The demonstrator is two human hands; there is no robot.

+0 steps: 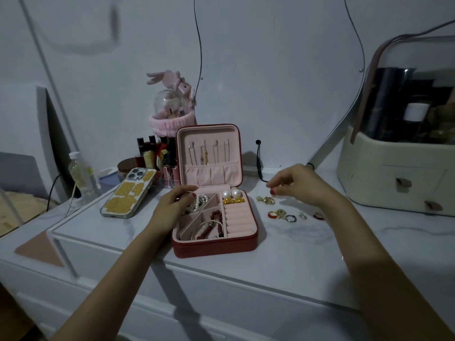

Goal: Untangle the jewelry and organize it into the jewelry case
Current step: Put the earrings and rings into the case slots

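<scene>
A red jewelry case (pixel 214 249) with pink lining stands open on the white table, its lid (pixel 209 134) upright with thin chains hanging inside. Its compartments hold a pearl strand (pixel 200 201), a red bead bracelet (pixel 216 217), two large pearls (pixel 231 193) and gold pieces (pixel 232 200); the ring rolls (pixel 240 217) are bare. My left hand (pixel 172 207) rests on the case's rear left corner, thumb beside the pearl strand. My right hand (pixel 295 185) hovers over a small gold tangle (pixel 266 199), thumb and forefinger tips close together; whether they pinch anything is unclear. Several loose rings (pixel 291 218) lie nearby.
A phone (pixel 129 193) lies left of the case, with a plastic bottle (pixel 83 175) and a lipstick organiser (pixel 157 158) behind it. A large cream cosmetics box (pixel 398 168) fills the right. A black cable (pixel 259 166) stands behind the loose jewelry.
</scene>
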